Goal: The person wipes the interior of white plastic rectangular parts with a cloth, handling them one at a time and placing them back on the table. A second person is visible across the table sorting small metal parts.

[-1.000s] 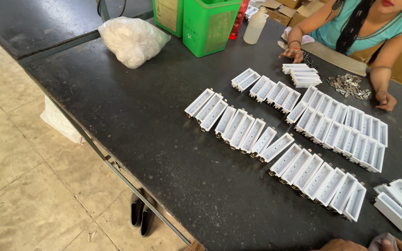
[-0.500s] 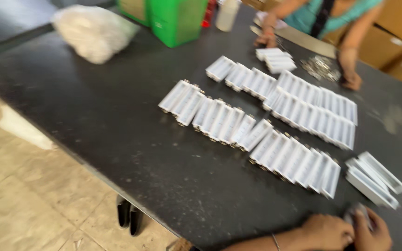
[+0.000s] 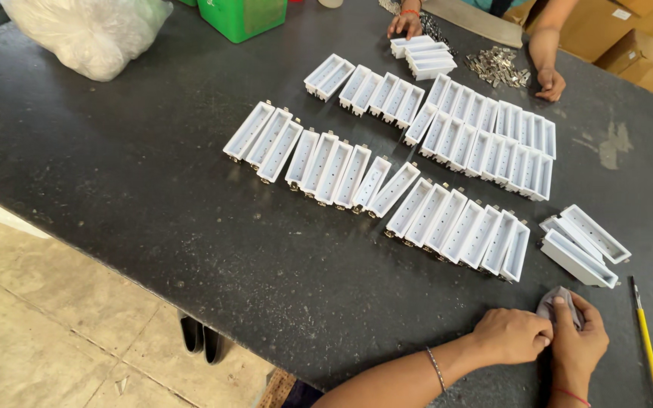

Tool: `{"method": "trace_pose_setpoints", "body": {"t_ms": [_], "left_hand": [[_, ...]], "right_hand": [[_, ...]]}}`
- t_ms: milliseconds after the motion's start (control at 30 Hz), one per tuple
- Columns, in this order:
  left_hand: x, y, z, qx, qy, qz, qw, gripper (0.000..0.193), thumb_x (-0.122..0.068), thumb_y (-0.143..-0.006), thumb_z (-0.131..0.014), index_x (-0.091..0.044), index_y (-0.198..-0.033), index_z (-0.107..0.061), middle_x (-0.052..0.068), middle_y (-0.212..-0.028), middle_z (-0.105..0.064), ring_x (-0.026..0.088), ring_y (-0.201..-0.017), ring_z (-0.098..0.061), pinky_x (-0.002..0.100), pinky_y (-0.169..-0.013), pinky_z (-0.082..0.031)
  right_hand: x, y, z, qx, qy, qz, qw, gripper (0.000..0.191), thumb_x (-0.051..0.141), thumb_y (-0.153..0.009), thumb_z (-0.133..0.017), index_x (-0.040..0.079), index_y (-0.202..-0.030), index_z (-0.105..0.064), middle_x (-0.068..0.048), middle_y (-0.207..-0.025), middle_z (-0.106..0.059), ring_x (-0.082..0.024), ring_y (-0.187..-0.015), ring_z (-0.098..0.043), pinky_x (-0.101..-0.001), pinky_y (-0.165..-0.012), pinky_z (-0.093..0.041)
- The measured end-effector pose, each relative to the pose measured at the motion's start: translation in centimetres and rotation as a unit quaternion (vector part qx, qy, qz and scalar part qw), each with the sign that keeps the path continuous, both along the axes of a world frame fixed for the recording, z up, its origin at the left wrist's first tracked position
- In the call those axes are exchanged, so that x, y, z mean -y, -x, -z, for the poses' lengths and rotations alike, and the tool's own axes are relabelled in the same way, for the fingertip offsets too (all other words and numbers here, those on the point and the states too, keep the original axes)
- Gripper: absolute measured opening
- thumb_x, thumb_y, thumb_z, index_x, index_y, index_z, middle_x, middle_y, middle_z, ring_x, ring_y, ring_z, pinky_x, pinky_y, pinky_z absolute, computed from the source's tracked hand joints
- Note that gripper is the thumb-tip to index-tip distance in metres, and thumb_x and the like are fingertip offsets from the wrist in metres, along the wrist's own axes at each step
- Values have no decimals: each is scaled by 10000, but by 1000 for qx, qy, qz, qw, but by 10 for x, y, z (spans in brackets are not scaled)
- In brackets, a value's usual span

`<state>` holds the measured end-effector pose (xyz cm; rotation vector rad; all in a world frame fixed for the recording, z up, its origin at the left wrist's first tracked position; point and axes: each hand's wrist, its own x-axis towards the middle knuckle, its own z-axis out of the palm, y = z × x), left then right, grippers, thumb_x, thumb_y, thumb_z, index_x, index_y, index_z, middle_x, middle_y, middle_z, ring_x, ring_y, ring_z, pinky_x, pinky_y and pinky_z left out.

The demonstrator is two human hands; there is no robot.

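Dark tabletop fills most of the view, tiled floor below its near edge. On it, rows of long white plastic trays lie side by side in slanted bands across the middle; a loose pair of the same white trays sits apart at the right, near your hands. Far left corner: a bulging clear plastic bag, and beside it a green bin. Cardboard boxes stand past the far right edge.

Across from you another person's hands rest on the tabletop, one by a small stack of white trays, the other just beside a heap of small metal clips.

Your left hand and right hand meet at the near right edge. Both are clenched together on a small grey-white piece, left fingers pinching its lower side, right fingers wrapped over it. What the piece is, you cannot tell; it is mostly hidden. It sits just above the tabletop, near the loose trays.

A yellow-handled tool lies on the tabletop just right of your right hand, not touched. Dark shoes show on the floor under the edge.
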<state>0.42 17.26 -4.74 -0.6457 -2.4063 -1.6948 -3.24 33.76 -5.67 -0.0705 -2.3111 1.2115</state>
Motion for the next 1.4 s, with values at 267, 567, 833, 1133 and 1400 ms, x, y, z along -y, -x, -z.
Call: {"method": "trace_pose_setpoints", "body": {"t_ms": [267,567,833,1133,1400], "left_hand": [[-7,5,11,14,10,6,1000,186,-280,-946,-604,-173,-1016,-739,105,-1001,-756,345,-912,-726,513,-810,-569],[-1,19,-11,260,-345,176,884,299,-256,-981,-687,-6,-1143,-670,125,-965,-708,342,-820,-690,539,-717,-570],[42,-4,-77,-254,-85,-146,952,843,-381,-850,-746,-30,-1530,-393,234,-1576,-409,377,-1465,-471,558,-1157,-413],[40,-7,-69,296,-404,446,741,688,-447,-1087,-584,38,-1546,-415,335,-1461,-502,369,-1223,-603,579,-1003,-501],[31,-48,-93,-284,-32,-78,955,768,-478,-955,-672,-148,-1620,-474,170,-1672,-396,290,-1588,-366,545,-1316,-203]], "right_hand": [[-1,2,1,9,-9,20,1000,304,212,-1027,-777,-26,-1207,-721,-116,-1149,-726,-128,-1018,-660,-281,-909,-525],[8,-3,-9,57,90,22,994,344,230,-1003,-771,9,-1261,-720,-106,-1067,-720,-130,-891,-628,-292,-800,-519],[8,1,-16,38,52,29,998,325,199,-977,-731,5,-1237,-712,-94,-1079,-737,-144,-924,-672,-284,-815,-540],[16,-9,-28,49,108,32,992,316,221,-971,-711,7,-1203,-706,-82,-1041,-737,-143,-911,-656,-297,-814,-532],[21,-22,-52,58,34,2,998,385,271,-943,-690,30,-1243,-690,-103,-1087,-728,-177,-959,-668,-338,-829,-527]]}}
